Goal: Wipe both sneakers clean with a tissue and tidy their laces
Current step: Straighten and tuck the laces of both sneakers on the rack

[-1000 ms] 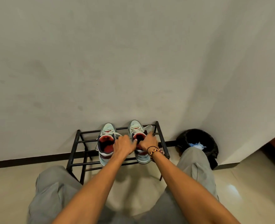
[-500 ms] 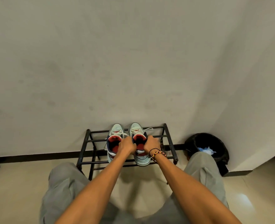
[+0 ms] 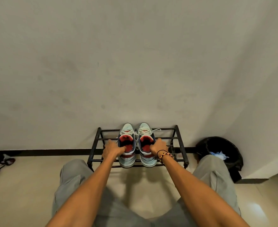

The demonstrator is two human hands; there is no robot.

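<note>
**Sneakers side by side on a rack, a hand at each**

Slippers [image 3: 0,163] lie on the floor at the far left, near a dark skirting strip along a pale wall [image 3: 135,63]. Further right, a low black metal rack [image 3: 95,141] stands against that wall. On its top bars sit two pale blue sneakers, toes to the wall, heels toward the viewer, their inner sides just beside each other.

The left hand [image 3: 111,149] grips the left sneaker [image 3: 126,159] at its outer collar: the thumb curls into the red-lined opening, and the fingers lie down the shoe's outer side. Its white laces [image 3: 126,132] sit loosely bunched over the tongue.

The right hand [image 3: 158,147] holds the right sneaker [image 3: 147,159] the same way, mirrored, fingers curled over the collar edge at the outer side. A dark cord and a beaded bracelet [image 3: 166,155] circle that wrist. One lace end [image 3: 156,129] trails off to the right over the rack's rear bar.

Both bare forearms reach out from the bottom, above knees in grey trousers [image 3: 69,177].

At the far right, in the corner, a black bin [image 3: 233,148] stands on the floor with crumpled pale tissue [image 3: 218,155] inside.
</note>
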